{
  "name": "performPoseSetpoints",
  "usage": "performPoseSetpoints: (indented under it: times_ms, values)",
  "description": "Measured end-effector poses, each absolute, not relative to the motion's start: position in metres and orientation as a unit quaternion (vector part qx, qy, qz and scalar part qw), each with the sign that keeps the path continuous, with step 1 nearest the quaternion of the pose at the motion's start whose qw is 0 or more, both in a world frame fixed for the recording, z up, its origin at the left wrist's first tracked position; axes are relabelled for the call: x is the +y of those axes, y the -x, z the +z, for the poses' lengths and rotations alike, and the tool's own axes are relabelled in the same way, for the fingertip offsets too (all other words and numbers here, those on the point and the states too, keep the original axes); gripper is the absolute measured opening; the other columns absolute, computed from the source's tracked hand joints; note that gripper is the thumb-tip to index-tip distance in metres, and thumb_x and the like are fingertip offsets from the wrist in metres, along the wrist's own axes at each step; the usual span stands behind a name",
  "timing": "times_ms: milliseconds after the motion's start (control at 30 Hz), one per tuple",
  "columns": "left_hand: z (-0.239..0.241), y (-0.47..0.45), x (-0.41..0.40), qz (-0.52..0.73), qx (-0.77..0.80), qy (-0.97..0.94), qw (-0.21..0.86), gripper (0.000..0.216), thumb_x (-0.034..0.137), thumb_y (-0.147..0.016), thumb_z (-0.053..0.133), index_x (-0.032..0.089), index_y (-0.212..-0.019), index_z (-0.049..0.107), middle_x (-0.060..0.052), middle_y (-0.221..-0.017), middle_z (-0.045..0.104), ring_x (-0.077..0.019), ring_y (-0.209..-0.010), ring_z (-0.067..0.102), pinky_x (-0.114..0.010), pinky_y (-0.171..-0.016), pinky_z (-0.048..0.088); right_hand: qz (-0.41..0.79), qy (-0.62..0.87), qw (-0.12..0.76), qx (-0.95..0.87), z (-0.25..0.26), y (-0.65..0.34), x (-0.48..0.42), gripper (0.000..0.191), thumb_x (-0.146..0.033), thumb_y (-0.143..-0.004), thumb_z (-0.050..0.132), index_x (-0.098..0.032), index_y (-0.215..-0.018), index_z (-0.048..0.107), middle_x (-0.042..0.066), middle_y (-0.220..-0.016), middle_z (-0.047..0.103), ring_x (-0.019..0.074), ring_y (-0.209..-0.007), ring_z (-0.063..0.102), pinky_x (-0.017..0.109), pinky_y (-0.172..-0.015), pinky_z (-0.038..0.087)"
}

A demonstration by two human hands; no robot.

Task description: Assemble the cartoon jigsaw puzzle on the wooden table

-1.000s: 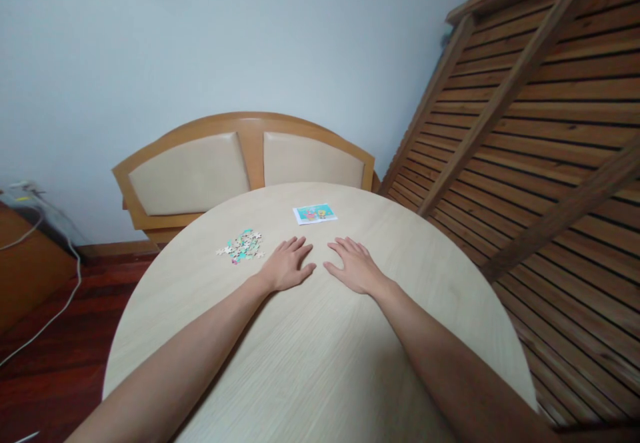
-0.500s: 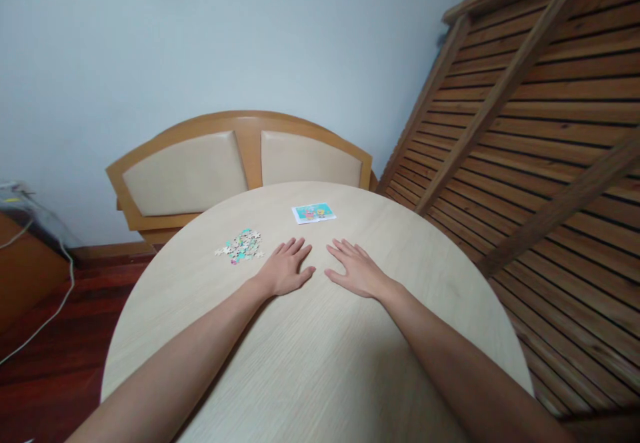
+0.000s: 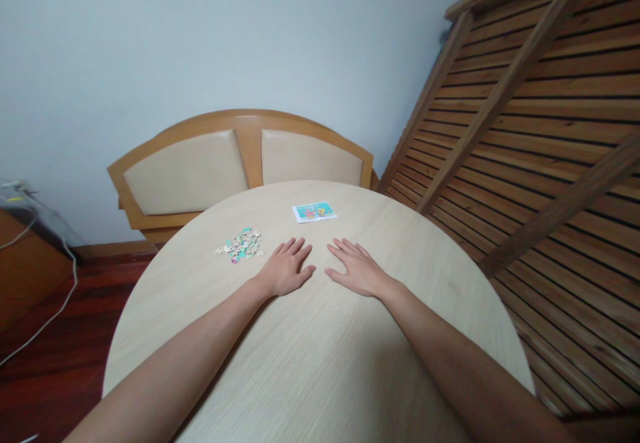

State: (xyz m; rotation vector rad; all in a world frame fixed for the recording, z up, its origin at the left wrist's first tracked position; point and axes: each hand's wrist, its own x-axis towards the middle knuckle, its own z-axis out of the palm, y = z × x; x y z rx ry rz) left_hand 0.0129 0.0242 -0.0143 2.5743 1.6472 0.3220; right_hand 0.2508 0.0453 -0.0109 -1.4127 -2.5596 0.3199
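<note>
My left hand [image 3: 287, 268] lies flat, palm down, on the round pale wooden table [image 3: 320, 363], fingers stretched out and holding nothing. My right hand [image 3: 355, 270] rests flat beside it, also palm down with fingers apart and empty. A small pile of loose jigsaw pieces [image 3: 241, 244] sits just left of my left hand's fingertips, not touching them. A small colourful picture card [image 3: 314, 212] lies farther back on the table, beyond both hands.
A wooden bench back with two beige pads [image 3: 240, 163] stands behind the table against a pale blue wall. A slatted wooden frame [image 3: 540, 130] leans at the right. At the left are a dark red floor, a cable [image 3: 50, 310] and a brown cabinet [image 3: 25, 263].
Both hands stay flat in the same place. Only the view has shifted very slightly.
</note>
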Motion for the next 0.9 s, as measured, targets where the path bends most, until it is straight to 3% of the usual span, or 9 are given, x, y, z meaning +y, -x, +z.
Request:
performPoseSetpoints:
  times_ms: [400,600,767,900]
  values:
    - [-0.013,-0.012,0.022,0.097,0.558,-0.824,0.011,0.061,0.053,-0.098,0.045,0.020,-0.150,0.047,-0.014,-0.161,0.037,-0.0364,-0.150,0.030,-0.054,-0.120,0.026,0.109,0.479,0.098,-0.866,-0.015,-0.248,0.047,0.077,-0.064,-0.094,0.047,-0.020,-0.156,0.039,0.011,-0.166,0.026,0.0314,-0.155,0.019,0.054,-0.125,0.015]
    - [-0.004,0.003,0.028,0.104,0.716,-0.687,-0.063,0.065,0.056,-0.094,0.047,0.020,-0.148,0.049,-0.015,-0.163,0.032,-0.0415,-0.150,0.024,-0.060,-0.119,0.022,0.109,0.480,0.094,-0.865,-0.013,-0.249,0.048,0.078,-0.065,-0.093,0.047,-0.020,-0.156,0.038,0.010,-0.166,0.026,0.0313,-0.155,0.019,0.054,-0.125,0.015]
    - [-0.004,0.044,0.039,0.123,0.813,-0.568,-0.041,0.077,0.068,-0.089,0.043,0.023,-0.152,0.043,-0.017,-0.166,0.021,-0.0508,-0.150,0.015,-0.074,-0.112,0.020,0.114,0.480,0.086,-0.865,-0.012,-0.248,0.046,0.078,-0.065,-0.093,0.045,-0.019,-0.157,0.038,0.010,-0.167,0.024,0.0306,-0.155,0.018,0.052,-0.125,0.013]
    - [-0.008,0.066,0.044,0.148,0.859,-0.490,0.002,0.081,0.075,-0.088,0.036,0.028,-0.154,0.040,-0.016,-0.167,0.021,-0.0550,-0.148,0.015,-0.077,-0.110,0.018,0.113,0.479,0.087,-0.866,-0.011,-0.249,0.044,0.079,-0.065,-0.094,0.044,-0.018,-0.157,0.038,0.011,-0.167,0.024,0.0311,-0.155,0.018,0.053,-0.125,0.014]
